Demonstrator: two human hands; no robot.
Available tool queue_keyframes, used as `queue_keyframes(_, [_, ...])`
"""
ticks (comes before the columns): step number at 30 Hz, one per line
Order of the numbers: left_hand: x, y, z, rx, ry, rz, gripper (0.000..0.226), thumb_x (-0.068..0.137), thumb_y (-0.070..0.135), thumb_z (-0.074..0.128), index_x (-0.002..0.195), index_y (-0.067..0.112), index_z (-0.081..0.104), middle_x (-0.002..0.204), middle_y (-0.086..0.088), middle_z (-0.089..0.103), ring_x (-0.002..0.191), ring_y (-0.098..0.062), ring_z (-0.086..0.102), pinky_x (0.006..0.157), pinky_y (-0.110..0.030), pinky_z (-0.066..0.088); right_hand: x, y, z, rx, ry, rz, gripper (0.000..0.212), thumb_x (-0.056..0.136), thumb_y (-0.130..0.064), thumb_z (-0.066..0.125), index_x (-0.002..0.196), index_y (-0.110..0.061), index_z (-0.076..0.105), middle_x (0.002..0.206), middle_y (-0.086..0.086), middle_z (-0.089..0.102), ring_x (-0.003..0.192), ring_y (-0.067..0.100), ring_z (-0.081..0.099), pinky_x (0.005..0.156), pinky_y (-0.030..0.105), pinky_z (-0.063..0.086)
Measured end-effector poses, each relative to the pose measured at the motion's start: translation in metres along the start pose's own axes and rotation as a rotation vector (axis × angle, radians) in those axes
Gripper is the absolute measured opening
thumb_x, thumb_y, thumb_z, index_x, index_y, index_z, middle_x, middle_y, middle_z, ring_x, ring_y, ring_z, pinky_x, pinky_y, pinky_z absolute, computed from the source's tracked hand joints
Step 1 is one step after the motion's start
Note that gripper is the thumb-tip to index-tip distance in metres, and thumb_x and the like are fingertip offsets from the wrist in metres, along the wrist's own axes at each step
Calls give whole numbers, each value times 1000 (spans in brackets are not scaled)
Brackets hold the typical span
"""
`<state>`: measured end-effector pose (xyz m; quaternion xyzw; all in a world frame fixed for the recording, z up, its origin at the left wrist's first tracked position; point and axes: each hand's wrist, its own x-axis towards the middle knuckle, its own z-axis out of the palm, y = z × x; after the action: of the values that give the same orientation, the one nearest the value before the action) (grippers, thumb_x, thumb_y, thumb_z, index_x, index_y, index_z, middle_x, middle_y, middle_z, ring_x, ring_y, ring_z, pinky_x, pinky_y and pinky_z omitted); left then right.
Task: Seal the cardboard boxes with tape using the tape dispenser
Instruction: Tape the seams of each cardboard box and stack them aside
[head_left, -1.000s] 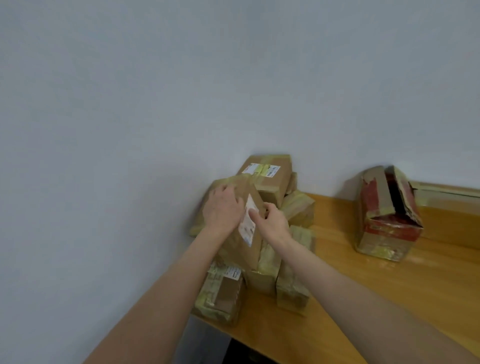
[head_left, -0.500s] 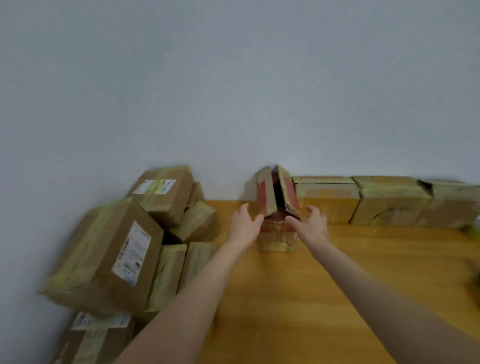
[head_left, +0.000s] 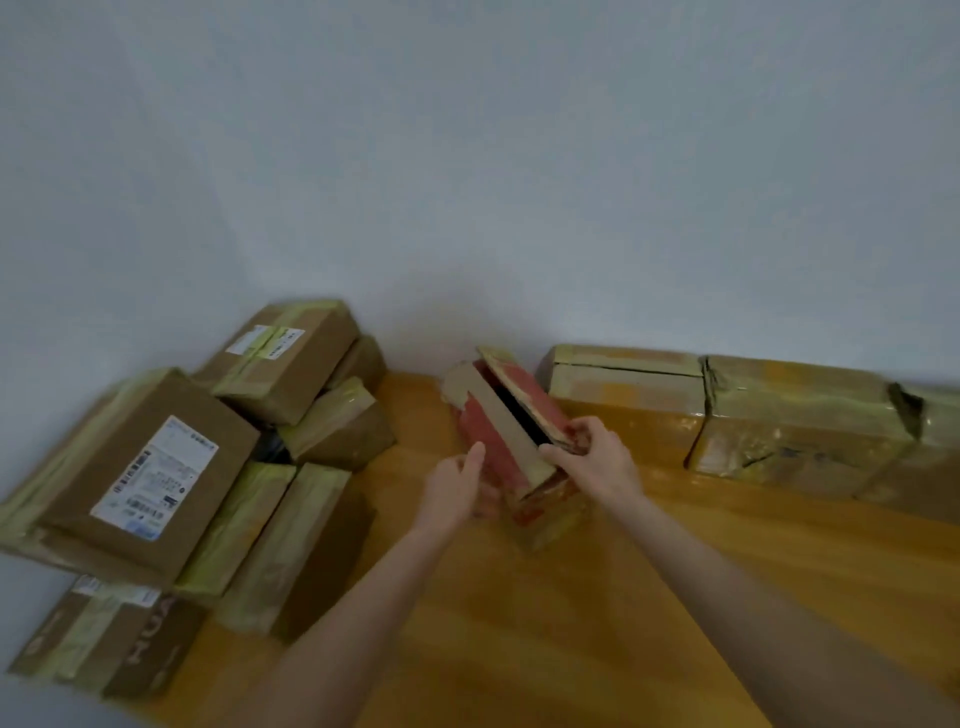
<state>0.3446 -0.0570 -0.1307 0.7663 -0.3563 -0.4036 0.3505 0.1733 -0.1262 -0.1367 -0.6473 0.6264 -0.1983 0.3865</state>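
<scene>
Item under work: the red box (head_left: 485, 441), tilted, at the middle of the bench (head_left: 571, 634), between both hands. Its top flaps stand ajar with a dark gap between them, so it is unsealed.

The left hand (head_left: 457, 488) cups the box's left side, thumb laid against the face, apparently to steady it. The right hand (head_left: 597, 462) grips the near end, thumb on the right flap, probably to press it shut.

The taped boxes (head_left: 150, 467) are heaped at left, likely finished stock. A row of boxes (head_left: 779, 421) lines the wall. No tape dispenser is in view.
</scene>
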Motion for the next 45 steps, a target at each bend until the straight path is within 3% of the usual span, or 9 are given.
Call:
queue_keyframes(6, [4,1,-31,210,410,120,48,96,39,53,133,11,45,134,-10,48,116,-24,51,95,-37,45,-11,32,-48,14,-272,-187,30,93,-33,62,122,-35,56,118,-8,60,102,12,57,82,28,50])
queue_keyframes(13, [-23,-2,34,417,123,243,66,93,65,32,149,30,27,144,-2,48,129,-27,47,100,-46,46,-57,82,-114,218,-122,80,33,95,-15,56,126,-23,62,123,-4,58,117,13,50,94,29,41])
queue_keyframes(19, [-64,29,109,507,-69,255,74,94,66,23,154,23,14,150,-6,40,131,-30,45,94,-40,45,-109,135,-160,479,93,341,63,91,-45,60,147,-25,38,139,3,48,117,24,53,88,39,50])
queue_keyframes(22, [-82,32,140,472,-114,277,78,92,69,24,153,21,16,153,-8,35,137,-30,38,108,-46,38,-126,161,-181,373,173,351,84,84,-42,72,152,-20,28,147,5,42,123,27,53,99,45,49])
queue_keyframes(28, [-120,19,179,525,-48,364,72,90,70,23,152,36,14,115,-4,64,102,-23,61,85,-38,53,-143,197,-209,393,210,276,56,89,-31,66,140,-18,47,132,5,53,108,21,57,82,32,51])
queue_keyframes(34, [-147,6,214,455,49,372,50,97,57,34,143,38,39,125,-10,53,108,-27,53,86,-38,49,-150,234,-221,57,178,72,51,94,-37,60,135,-12,44,129,5,50,104,16,50,82,27,43])
queue_keyframes(37, [-167,18,226,606,119,329,47,101,49,30,144,34,39,143,-17,35,123,-32,40,97,-40,42,-154,239,-224,-41,127,58,54,96,-41,54,141,-17,38,136,7,41,106,21,52,83,29,45])
queue_keyframes(41, [-197,34,260,966,27,498,57,99,56,16,152,34,17,162,-1,-1,149,-24,-4,119,-43,0,-156,243,-224,-175,99,94,53,99,-47,42,145,-27,29,144,8,30,115,35,50,91,47,50])
queue_keyframes(45, [-203,34,277,1084,-11,581,94,69,80,-21,151,42,7,161,5,-1,149,-19,-5,118,-44,-5,-149,247,-240,-134,38,34,53,98,-47,47,143,-25,33,140,6,38,116,29,51,92,41,48])
